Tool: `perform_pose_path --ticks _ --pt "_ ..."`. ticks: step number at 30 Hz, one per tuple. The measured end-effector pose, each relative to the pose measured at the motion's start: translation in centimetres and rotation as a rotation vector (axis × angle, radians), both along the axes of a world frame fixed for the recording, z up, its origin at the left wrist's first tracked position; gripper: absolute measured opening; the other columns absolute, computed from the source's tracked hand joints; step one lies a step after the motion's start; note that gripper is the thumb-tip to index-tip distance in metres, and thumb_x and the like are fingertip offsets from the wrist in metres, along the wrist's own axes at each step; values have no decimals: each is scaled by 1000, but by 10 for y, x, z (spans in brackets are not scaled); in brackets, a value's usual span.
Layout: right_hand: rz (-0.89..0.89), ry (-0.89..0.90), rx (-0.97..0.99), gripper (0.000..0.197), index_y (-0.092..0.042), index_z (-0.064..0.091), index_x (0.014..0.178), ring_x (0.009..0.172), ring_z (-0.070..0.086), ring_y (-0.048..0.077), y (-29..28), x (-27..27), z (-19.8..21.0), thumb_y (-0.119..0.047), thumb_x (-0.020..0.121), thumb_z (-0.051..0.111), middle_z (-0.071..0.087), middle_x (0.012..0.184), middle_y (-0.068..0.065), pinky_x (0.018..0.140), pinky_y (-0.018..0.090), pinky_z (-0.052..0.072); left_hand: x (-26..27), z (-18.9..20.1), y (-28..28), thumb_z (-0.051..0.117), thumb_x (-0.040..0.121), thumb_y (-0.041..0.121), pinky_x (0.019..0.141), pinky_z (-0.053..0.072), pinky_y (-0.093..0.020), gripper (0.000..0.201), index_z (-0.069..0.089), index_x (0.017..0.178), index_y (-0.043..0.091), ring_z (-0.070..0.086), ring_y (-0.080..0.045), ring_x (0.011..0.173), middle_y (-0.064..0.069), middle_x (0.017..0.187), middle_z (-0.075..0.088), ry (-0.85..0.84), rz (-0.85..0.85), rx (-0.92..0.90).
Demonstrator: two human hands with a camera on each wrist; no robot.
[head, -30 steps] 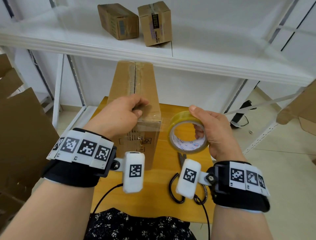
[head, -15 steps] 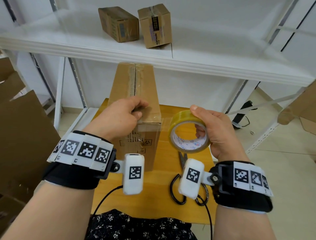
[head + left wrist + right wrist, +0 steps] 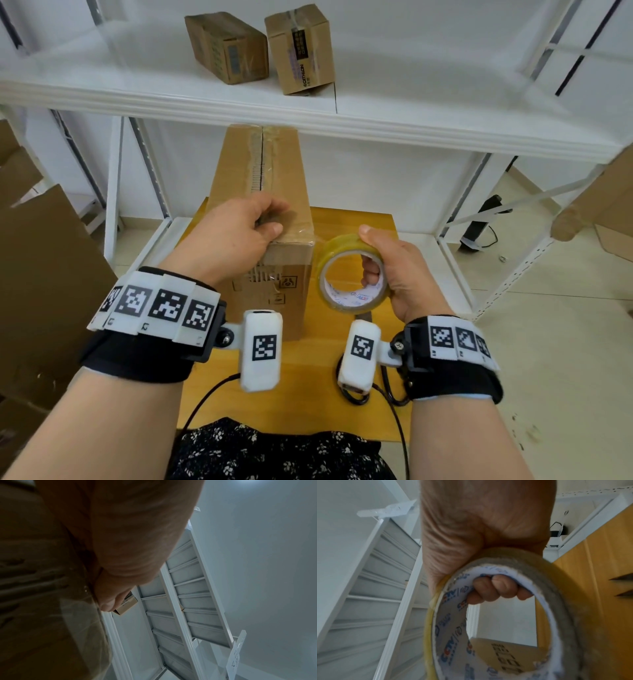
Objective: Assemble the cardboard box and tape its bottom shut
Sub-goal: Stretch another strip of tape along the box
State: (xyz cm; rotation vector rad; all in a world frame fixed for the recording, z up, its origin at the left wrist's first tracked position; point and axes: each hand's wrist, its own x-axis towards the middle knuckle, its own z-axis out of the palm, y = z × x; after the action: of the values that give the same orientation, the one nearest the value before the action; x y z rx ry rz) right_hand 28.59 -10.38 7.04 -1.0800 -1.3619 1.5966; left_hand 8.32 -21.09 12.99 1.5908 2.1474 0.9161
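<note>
Seated at a small wooden table (image 3: 356,363), a person steadies a tall cardboard box (image 3: 274,294) that stands upright on it, taped seam facing up. Left hand (image 3: 236,236) rests on the box's near top edge, fingers curled and pressing on the clear tape there. Right hand (image 3: 397,270) grasps a roll of tape (image 3: 346,301) just beside the box, thumb on the outer rim, fingers (image 3: 494,588) hooked through the core. Scissors (image 3: 356,397) lie on the table beneath the right wrist. Two small boxes (image 3: 263,48) sit on the white shelf (image 3: 411,102) above
</note>
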Motion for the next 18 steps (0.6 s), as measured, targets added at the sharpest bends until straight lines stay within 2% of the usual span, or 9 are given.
perform_pose_path --ticks 3,7,10,12,14,16,18 --pt "9 -6 -26 32 -22 61 63 47 38 15 -2 -6 -3 -36 90 71 47 53 -2 56 31 36 1 -1 0 53 98 23 101 43 -33 40 49 135 40 51 -9 123 16 133 55 16 -7 6" --pt "11 -22 -20 33 -23 59 64 47 37 14 -4 -9 -4 -39 91 69 44 53 -3 57 31 36 -6 0 5 54 97 22 100 44 -34 41 50 132 42 53 -9 117 16 130 57 11 -34 -23" --pt "50 -47 -19 37 -26 60 60 49 37 14 -9 -12 -3 -42 93 66 43 53 -5 57 31 37 -18 5 7 59 94 20 105 41 -35 44 51 130 44 52 -7 120 17 128 57 -59 -71 -68" --pt "77 -65 -29 42 -27 63 55 51 39 14 -12 -14 -3 -44 93 66 45 54 -6 60 31 40 -22 9 7 60 94 19 107 40 -38 45 50 131 43 51 -8 122 16 130 56 -46 -81 -104" --pt "97 -81 -22 45 -27 65 53 54 43 14 -13 -14 -3 -45 94 65 49 55 -6 64 34 42 -19 11 9 56 95 18 102 42 -34 46 48 134 39 52 -10 119 12 131 56 42 -67 -131" --pt "116 -108 17 40 -25 65 60 55 46 15 -12 -13 -1 -45 94 64 53 55 -5 68 36 43 -9 12 12 52 95 15 90 43 -28 47 46 137 35 52 -11 112 9 132 56 156 -40 -112" --pt "134 -134 62 37 -19 64 68 54 48 15 -12 -14 1 -45 94 65 55 56 -4 67 35 44 7 9 16 51 96 20 88 45 -28 46 44 139 33 54 -11 111 8 132 55 182 -40 -67"
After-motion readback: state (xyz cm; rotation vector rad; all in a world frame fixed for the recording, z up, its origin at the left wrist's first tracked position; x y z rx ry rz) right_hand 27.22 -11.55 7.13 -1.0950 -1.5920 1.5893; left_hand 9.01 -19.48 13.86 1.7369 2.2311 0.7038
